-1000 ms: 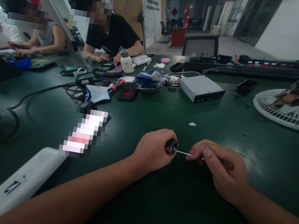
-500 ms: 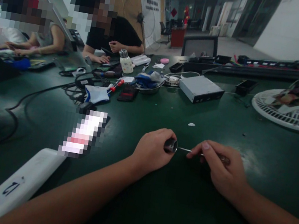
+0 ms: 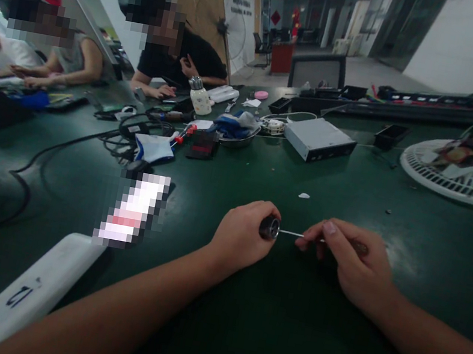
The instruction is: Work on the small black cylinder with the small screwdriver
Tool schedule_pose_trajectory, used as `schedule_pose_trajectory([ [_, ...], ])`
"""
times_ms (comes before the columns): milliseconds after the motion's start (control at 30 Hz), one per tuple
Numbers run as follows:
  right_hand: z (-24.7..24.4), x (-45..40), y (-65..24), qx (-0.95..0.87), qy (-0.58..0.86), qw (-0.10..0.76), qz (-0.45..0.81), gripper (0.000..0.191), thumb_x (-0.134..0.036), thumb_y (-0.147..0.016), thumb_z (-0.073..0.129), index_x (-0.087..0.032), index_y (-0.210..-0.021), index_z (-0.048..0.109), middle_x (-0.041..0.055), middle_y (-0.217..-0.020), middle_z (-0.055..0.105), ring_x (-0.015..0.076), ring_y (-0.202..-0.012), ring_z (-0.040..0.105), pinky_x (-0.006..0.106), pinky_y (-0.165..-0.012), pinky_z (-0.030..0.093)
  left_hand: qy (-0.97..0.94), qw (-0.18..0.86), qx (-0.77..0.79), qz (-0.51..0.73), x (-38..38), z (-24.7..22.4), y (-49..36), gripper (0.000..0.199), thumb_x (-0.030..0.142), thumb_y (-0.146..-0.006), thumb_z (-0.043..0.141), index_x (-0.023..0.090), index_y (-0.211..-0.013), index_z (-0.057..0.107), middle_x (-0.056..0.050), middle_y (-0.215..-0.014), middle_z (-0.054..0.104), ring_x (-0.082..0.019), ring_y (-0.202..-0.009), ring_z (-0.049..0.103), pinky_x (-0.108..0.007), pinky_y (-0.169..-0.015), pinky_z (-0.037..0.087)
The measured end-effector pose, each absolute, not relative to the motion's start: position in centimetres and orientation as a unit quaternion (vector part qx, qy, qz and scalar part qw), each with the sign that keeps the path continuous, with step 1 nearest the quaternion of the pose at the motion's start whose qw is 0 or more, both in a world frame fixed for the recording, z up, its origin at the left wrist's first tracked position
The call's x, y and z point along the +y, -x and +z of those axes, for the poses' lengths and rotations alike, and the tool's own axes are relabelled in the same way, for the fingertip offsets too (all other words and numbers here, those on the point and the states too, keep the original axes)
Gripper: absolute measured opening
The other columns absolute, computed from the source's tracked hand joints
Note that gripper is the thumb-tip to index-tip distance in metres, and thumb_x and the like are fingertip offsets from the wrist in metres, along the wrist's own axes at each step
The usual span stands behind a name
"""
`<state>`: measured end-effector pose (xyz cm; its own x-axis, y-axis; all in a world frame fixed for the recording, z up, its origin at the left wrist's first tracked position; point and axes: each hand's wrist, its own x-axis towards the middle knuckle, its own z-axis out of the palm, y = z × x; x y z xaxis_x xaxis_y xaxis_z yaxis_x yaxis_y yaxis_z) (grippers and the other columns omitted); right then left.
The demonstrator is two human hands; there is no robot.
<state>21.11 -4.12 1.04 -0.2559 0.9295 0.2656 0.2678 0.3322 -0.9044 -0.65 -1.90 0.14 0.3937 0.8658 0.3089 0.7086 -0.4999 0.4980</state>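
on the green bench [image 3: 346, 178], in the near part and a little right of its middle, the person holds two small things close together, held a little apart from the other objects. the left hand [image 3: 241, 236] is clenched around a short dark metal cylinder [image 3: 269, 227], and its shiny round end shows past the fingers. the right hand [image 3: 351, 264] is closed on a small screwdriver [image 3: 299, 235], with thumb and fingers pinching near the handle, which is mostly hidden. the thin steel shaft lies almost level, its long axis going sideways across the bench from the right hand to the left, and its tip reaches the end of the cylinder; i cannot tell if it goes inside. farther up the bench, well apart, stands a silver metal box [image 3: 318, 141].
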Motion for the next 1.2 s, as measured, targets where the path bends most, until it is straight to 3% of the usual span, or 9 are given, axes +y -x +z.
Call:
schedule_pose_trajectory([
  [333,0.9,-4.0,-21.1,-0.681,0.432,0.434,0.402,0.036,-0.039,-0.103,0.048,-0.022,-0.088,0.075,0.0034,-0.076,0.074,0.0151,-0.064,0.063,0.028,-0.054,0.049,-0.825,0.144,0.473,0.273,-1.9,0.0,0.6,0.021,0.014,-0.08,0.065,0.021,-0.1,0.063,-0.003,-0.099,0.069,-0.02,-0.088,0.064,-0.035,-0.076,0.051],
  [533,1.1,-4.0,-20.9,-0.684,0.415,0.423,0.425,0.038,-0.036,-0.104,0.048,-0.02,-0.079,0.072,0.0044,-0.075,0.075,0.0155,-0.068,0.068,0.028,-0.059,0.052,-0.827,0.149,0.474,0.262,-1.9,0.2,0.6,0.024,0.015,-0.081,0.065,0.021,-0.104,0.063,-0.003,-0.103,0.069,-0.021,-0.092,0.064,-0.036,-0.079,0.052],
  [633,1.1,-4.3,-20.9,-0.659,0.417,0.472,0.411,0.037,-0.04,-0.103,0.048,-0.02,-0.082,0.071,0.0046,-0.074,0.075,0.0155,-0.066,0.069,0.027,-0.056,0.051,-0.823,0.145,0.478,0.269,-2.0,0.2,0.5,0.023,0.015,-0.082,0.065,0.021,-0.104,0.063,-0.003,-0.102,0.069,-0.021,-0.092,0.065,-0.036,-0.078,0.052],
  [767,1.0,-4.5,-20.9,-0.595,0.471,0.537,0.368,0.035,-0.046,-0.103,0.046,-0.021,-0.096,0.069,0.0,-0.057,0.068,0.0151,-0.049,0.064,0.027,-0.044,0.044,-0.806,0.143,0.495,0.291,-2.0,0.1,0.3,0.02,0.023,-0.087,0.066,0.021,-0.107,0.062,-0.003,-0.101,0.069,-0.02,-0.09,0.066,-0.035,-0.077,0.052],
  [867,1.0,-4.2,-20.8,-0.637,0.518,0.474,0.318,0.031,-0.044,-0.102,0.048,-0.023,-0.091,0.068,0.0004,-0.062,0.069,0.0153,-0.05,0.061,0.028,-0.046,0.044,-0.791,0.139,0.501,0.322,-1.9,0.1,0.3,0.022,0.029,-0.091,0.064,0.021,-0.111,0.062,-0.004,-0.103,0.069,-0.019,-0.091,0.065,-0.034,-0.08,0.052],
  [967,0.8,-4.0,-20.6,-0.727,0.525,0.36,0.258,0.016,-0.038,-0.094,0.064,-0.024,-0.087,0.062,0.0029,-0.082,0.072,0.0198,-0.068,0.067,0.034,-0.06,0.05,-0.783,0.145,0.507,0.33,-1.9,0.4,0.2,0.026,0.034,-0.094,0.063,0.022,-0.117,0.06,-0.003,-0.101,0.069,-0.018,-0.087,0.065,-0.032,-0.076,0.051],
  [1067,0.3,-3.9,-20.4,-0.782,0.513,0.289,0.203,0.028,-0.032,-0.079,0.079,-0.025,-0.09,0.054,0.0044,-0.094,0.07,0.0261,-0.085,0.068,0.041,-0.07,0.053,-0.774,0.161,0.518,0.328,-2.1,0.7,0.1,0.031,0.038,-0.095,0.061,0.024,-0.122,0.056,0.0,-0.09,0.069,-0.016,-0.074,0.064,-0.029,-0.065,0.047],
  [1200,0.1,-3.9,-20.2,-0.792,0.513,0.257,0.21,0.028,-0.022,-0.08,0.076,-0.025,-0.088,0.05,0.0033,-0.09,0.071,0.0256,-0.082,0.069,0.042,-0.069,0.054,-0.759,0.179,0.531,0.331,-2.2,0.8,0.0,0.034,0.039,-0.094,0.061,0.024,-0.123,0.054,0.002,-0.08,0.068,-0.015,-0.064,0.063,-0.027,-0.057,0.043],
])
